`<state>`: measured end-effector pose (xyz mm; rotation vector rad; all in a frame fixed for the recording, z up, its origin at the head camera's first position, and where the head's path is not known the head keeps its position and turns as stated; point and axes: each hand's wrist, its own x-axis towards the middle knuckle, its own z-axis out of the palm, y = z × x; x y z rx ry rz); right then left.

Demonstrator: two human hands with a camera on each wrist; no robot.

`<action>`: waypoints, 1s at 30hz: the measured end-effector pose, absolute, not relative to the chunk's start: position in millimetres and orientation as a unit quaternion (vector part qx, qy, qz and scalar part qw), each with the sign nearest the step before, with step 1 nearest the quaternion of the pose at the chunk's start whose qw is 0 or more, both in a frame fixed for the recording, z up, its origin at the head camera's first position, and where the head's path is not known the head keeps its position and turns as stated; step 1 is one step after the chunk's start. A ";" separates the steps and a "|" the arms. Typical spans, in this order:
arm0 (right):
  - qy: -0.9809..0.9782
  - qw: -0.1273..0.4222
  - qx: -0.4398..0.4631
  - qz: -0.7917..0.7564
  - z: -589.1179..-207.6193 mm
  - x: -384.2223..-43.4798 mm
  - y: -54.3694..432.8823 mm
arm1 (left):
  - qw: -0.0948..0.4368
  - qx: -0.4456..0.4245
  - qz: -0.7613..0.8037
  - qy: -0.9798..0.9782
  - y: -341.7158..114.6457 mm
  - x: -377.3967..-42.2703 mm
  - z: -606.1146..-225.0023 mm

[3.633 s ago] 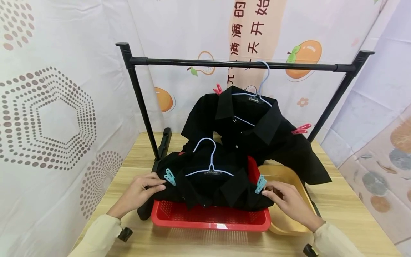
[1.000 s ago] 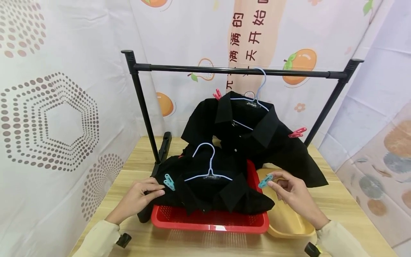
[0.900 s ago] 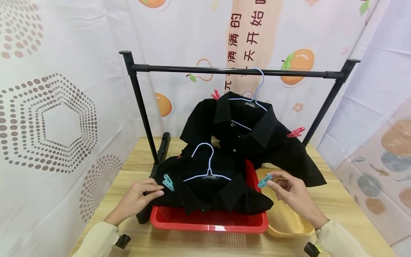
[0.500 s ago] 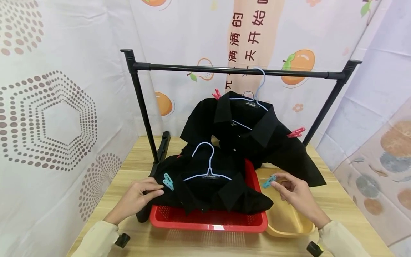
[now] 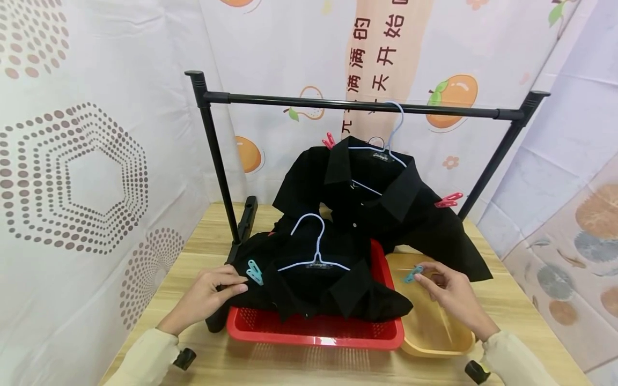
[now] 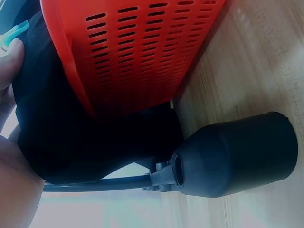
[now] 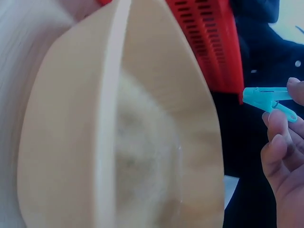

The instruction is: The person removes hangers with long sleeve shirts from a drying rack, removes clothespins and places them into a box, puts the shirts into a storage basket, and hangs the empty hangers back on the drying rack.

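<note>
A blue clothespeg (image 5: 413, 274) that was clipped on the right side of the lower black shirt (image 5: 386, 300) has just been taken off, and it has been carried away from the cloth to above the yellow basin (image 5: 436, 351). That side of the shirt is thus freed of its peg, while the opposite side is still held by a second blue peg (image 5: 254, 272); the unclipping can be judged about half done.

The removed peg is grasped by the right hand (image 5: 449, 289), pinched by its handle end between thumb and fingers. In the right wrist view its nose is pointed away from the fingers, towards the red basket (image 7: 204, 42), and the basin is not touched by it.

The edge of the shirt is pinched by the left hand (image 5: 210, 295). The second peg is seen just beside those fingertips, but whether it is touched cannot be told. The shirt is spread over the basket on the desk (image 5: 270, 370), with a hanger (image 5: 317, 241) set inside its collar and hooked on nothing.
</note>
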<state>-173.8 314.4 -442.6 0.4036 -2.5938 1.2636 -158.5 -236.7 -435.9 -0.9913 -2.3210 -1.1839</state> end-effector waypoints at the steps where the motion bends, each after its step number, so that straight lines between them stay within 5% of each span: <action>1: -0.887 0.114 0.134 0.428 -444.2 -174.6 316.4 | 0.177 -0.351 -0.419 -0.818 -236.7 -158.5 -436.1; 30: -0.934 0.160 0.108 0.299 -458.2 -191.8 348.5 | 0.174 -0.341 -0.427 -0.819 -237.8 -157.5 -440.3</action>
